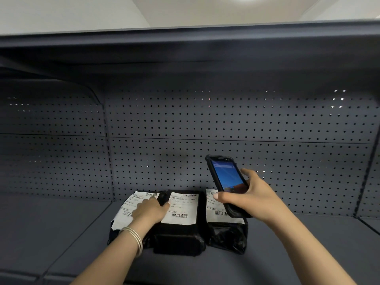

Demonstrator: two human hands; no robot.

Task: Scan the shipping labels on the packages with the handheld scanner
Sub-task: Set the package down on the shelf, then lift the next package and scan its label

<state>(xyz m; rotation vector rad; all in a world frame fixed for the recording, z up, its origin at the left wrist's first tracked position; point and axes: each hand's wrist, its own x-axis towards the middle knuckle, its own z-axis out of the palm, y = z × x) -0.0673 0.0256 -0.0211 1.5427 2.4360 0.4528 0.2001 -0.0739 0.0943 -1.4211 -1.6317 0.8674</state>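
Three black plastic-wrapped packages lie side by side on the dark shelf point(61, 233), each with a white shipping label on top. My left hand point(149, 211) rests flat on the left package point(127, 221), covering part of its label. The middle package point(178, 237) has its label point(181, 206) fully in view. My right hand point(250, 197) grips the handheld scanner point(227, 179), a black phone-like device with a lit blue screen. The scanner hangs tilted above the right package point(228, 235) and hides part of that label point(213, 210).
A dark pegboard back wall point(226, 124) stands just behind the packages. An upper shelf point(185, 50) overhangs the space. A vertical post point(108, 140) divides the bays. Bare shelf surface extends left and right of the packages.
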